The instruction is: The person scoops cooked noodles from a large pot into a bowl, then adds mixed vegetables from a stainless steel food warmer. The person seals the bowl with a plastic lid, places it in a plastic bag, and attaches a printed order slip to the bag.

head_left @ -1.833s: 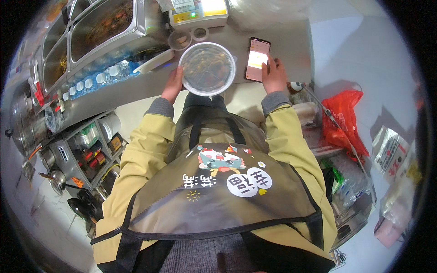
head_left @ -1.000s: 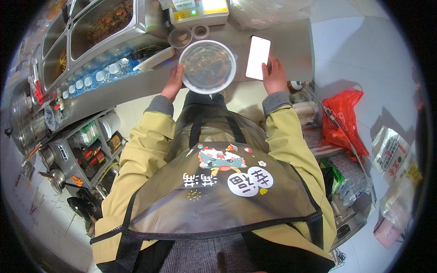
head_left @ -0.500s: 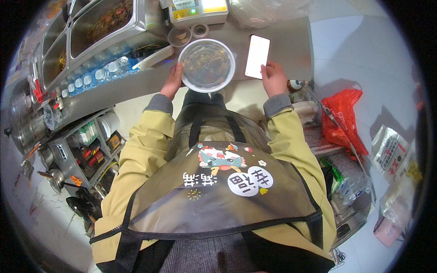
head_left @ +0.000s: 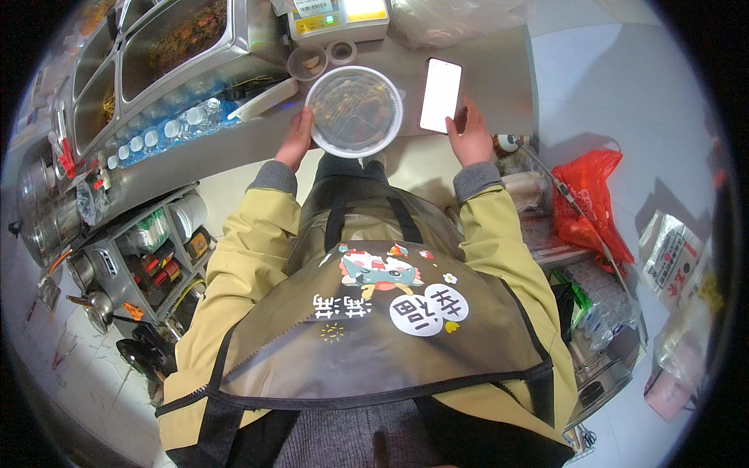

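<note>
My left hand (head_left: 296,140) grips the left rim of a round white takeaway bowl (head_left: 315,134) at the front edge of the counter. Yellowish food shows faintly through the bowl's clear lid (head_left: 355,109). To the right, a smartphone (head_left: 441,95) with a bright white screen lies flat on the metal counter. Beside its lower right corner is my right hand (head_left: 472,140), open, with a digit at the screen's edge and the others spread apart. Behind the bowl stand a small clear cup (head_left: 307,62) with something pale in it and a roll of tape (head_left: 342,52).
Metal food trays (head_left: 175,51) and several water bottles (head_left: 172,129) line the left. A white and yellow scale-like machine (head_left: 339,22) and clear plastic bags (head_left: 460,19) sit at the back. A red bag (head_left: 585,195) hangs right; a grey shelf (head_left: 148,257) stands lower left.
My right hand's fingers have spread and lifted away from the phone's right side, with one digit still by its corner. The left hand and bowl stay put.
</note>
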Tool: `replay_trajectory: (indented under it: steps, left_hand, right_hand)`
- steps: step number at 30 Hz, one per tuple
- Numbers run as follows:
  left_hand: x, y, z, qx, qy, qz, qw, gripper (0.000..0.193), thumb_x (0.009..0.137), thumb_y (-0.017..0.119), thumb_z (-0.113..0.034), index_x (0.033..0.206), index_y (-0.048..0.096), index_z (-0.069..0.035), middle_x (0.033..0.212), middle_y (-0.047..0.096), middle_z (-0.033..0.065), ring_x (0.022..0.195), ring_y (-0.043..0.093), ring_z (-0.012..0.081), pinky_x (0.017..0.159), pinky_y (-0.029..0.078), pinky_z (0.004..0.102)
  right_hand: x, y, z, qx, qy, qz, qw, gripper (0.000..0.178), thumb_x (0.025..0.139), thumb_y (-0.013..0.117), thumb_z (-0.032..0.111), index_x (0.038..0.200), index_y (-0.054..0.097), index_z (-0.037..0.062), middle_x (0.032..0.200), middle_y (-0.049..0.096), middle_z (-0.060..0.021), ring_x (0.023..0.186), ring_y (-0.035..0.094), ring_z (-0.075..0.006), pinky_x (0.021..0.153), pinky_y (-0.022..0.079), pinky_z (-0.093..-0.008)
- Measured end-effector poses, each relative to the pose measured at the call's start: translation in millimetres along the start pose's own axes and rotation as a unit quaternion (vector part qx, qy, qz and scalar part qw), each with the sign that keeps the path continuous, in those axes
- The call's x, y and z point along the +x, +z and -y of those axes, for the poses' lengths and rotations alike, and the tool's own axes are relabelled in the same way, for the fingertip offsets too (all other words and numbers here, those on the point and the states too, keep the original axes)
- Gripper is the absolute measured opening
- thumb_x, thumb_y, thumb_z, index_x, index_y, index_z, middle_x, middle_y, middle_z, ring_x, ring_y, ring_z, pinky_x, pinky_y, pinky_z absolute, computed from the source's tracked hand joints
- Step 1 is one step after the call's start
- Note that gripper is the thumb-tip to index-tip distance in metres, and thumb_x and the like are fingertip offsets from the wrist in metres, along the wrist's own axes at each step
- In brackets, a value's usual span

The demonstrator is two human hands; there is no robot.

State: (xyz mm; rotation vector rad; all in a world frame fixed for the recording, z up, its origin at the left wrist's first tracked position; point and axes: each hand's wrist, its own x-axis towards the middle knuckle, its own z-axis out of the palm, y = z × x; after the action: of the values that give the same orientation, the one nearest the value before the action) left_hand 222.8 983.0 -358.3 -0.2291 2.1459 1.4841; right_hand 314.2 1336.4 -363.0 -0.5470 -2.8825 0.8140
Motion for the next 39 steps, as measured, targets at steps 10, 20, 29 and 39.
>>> replay_trajectory:
  steps: [10,20,29,39]
  left_hand:
    - [0.9,1.5,1.3,-0.011,-0.014,0.006,1.0,0.075,0.098,0.032,-0.059,0.138,0.037,0.004,0.139,0.044,0.0194,0.128,0.041,0.027,0.108,0.028,0.0346]
    - [-9.1,42.3,-59.0,0.269,0.313,-0.19,0.891,0.072,0.088,0.064,-0.041,0.137,0.035,0.002,0.143,0.032,0.0249,0.134,0.028,0.0399,0.111,0.023,0.0479]
    - [0.1,55.4,-51.8,0.432,0.345,-0.185,0.813,0.072,0.085,0.061,-0.049,0.136,0.041,-0.003,0.147,0.027,0.0222,0.137,0.024,0.0401,0.113,0.019,0.0526]
    - [-0.9,59.2,-53.6,0.449,0.327,-0.189,0.81,0.066,0.084,0.061,-0.045,0.136,0.045,-0.008,0.147,0.028,0.022,0.136,0.026,0.0409,0.108,0.024,0.054]
  right_hand:
    - [-2.1,0.8,0.9,-0.025,-0.007,0.026,0.999,0.065,0.086,0.063,0.042,0.138,0.041,0.0107,0.12,0.056,-0.0202,0.107,0.057,-0.0366,0.089,0.049,-0.0446]
    - [-3.8,2.0,9.5,0.0,0.019,0.023,1.0,0.068,0.084,0.065,0.038,0.137,0.039,0.0054,0.122,0.054,-0.0217,0.11,0.054,-0.0373,0.091,0.047,-0.0449]
    - [5.3,48.0,124.3,0.24,-0.113,0.006,0.964,0.065,0.094,0.053,0.037,0.14,0.034,-0.0041,0.144,0.036,-0.0253,0.135,0.033,-0.0375,0.111,0.029,-0.0414]
    - [6.2,61.2,139.0,0.127,-0.115,-0.032,0.985,0.07,0.092,0.053,0.041,0.138,0.034,-0.0086,0.142,0.038,-0.0251,0.13,0.038,-0.0384,0.109,0.032,-0.0419]
